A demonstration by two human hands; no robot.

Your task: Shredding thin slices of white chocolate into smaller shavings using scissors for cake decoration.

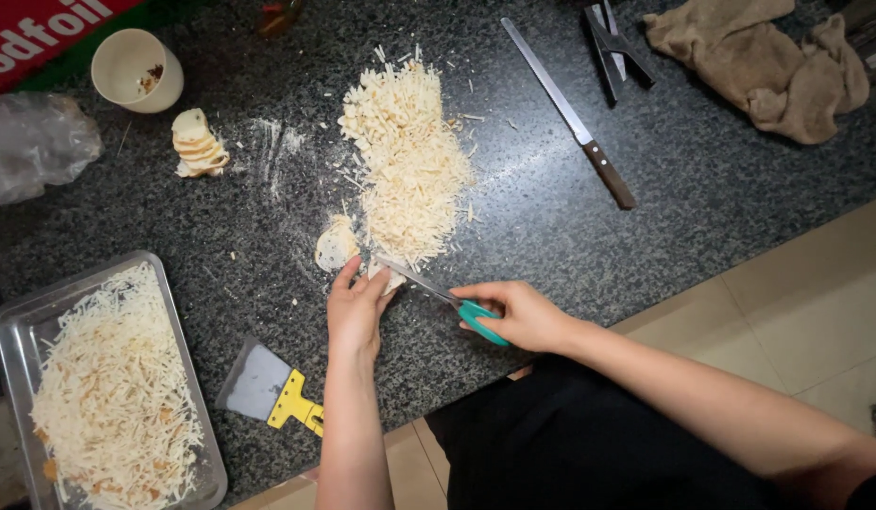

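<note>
Dark speckled worktop (664, 217), everything placed against the big shred pile (407, 161) at its centre. Left and below the pile: metal tray (22, 326) heaped with the same pale shreds. Far right of the pile: crumpled brown cloth (764, 61). Just right of it: long wooden-handled knife (570, 113) lying idle. Well below-left: yellow-handled scraper (268, 389). Upper left: small pale cup (136, 68), with a partly sliced pale chunk (197, 144) beneath it.

At the pile's lower edge, left hand (355, 312) pinched a thin pale slice (391, 276); a second loose slice (336, 246) lay just beside. Right hand (523, 316) closed round green-handled scissors (442, 297), blades parted against the pinched slice.

Step judged: snipping the slice into shreds. Next move likely calls for closing the blades and feeding the slice forward, fingertips kept back
</note>
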